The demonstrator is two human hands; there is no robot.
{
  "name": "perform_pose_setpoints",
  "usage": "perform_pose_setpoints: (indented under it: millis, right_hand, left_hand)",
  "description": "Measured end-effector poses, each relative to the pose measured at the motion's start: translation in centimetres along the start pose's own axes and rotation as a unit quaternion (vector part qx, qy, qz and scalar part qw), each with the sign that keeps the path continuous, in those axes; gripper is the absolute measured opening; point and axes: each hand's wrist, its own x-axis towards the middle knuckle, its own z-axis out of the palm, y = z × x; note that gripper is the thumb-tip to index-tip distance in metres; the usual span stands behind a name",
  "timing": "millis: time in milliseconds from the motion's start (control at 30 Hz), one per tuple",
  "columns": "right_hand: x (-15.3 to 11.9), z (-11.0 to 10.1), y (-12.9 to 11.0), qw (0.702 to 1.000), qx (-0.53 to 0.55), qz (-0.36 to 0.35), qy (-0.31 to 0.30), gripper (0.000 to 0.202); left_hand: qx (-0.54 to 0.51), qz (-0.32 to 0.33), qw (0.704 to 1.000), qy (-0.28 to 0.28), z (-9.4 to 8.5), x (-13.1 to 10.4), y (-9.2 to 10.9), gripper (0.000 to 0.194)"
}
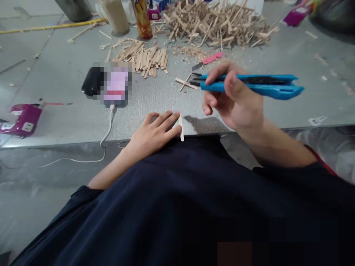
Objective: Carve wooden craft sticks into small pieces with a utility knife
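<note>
My left hand lies flat at the table's front edge, fingers spread, its fingertips touching a small pale wooden stick that juts slightly over the edge. Raised above the table, my right hand is closed around blue-handled pliers, whose dark jaws point left. Below and beside the jaws, a wooden stick lies on the table, crossed by a thinner one. A pink-handled blade rests just behind them.
On the table are a stack of flat sticks, a large heap of wood pieces, a phone with a white cable, a black case and a purple tool. Bottles stand behind.
</note>
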Motion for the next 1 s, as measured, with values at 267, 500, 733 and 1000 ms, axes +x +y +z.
perform_pose_setpoints:
  millis: [267,500,733,1000]
  right_hand:
    - [-3.4,0.1,3.2,0.997,-0.043,0.048,-0.043,0.025]
    - [-4.1,0.3,2.1,0.994,-0.081,0.066,-0.044,0.015]
    - [-4.2,0.6,2.6,0.986,-0.151,0.06,-0.038,0.013]
    - [-4.0,0.4,2.6,0.981,-0.189,0.035,-0.037,0.011]
  left_hand:
    - [-0.074,-0.018,0.997,0.02,0.2,-0.6,0.1,0.036]
    - [-0.087,-0.036,0.995,0.017,0.3,-0.8,0.0,0.034]
    - [-0.076,-0.03,0.996,0.017,0.3,-0.9,0.0,0.03]
    - [-0.077,-0.031,0.996,0.011,0.1,-1.1,-0.1,0.035]
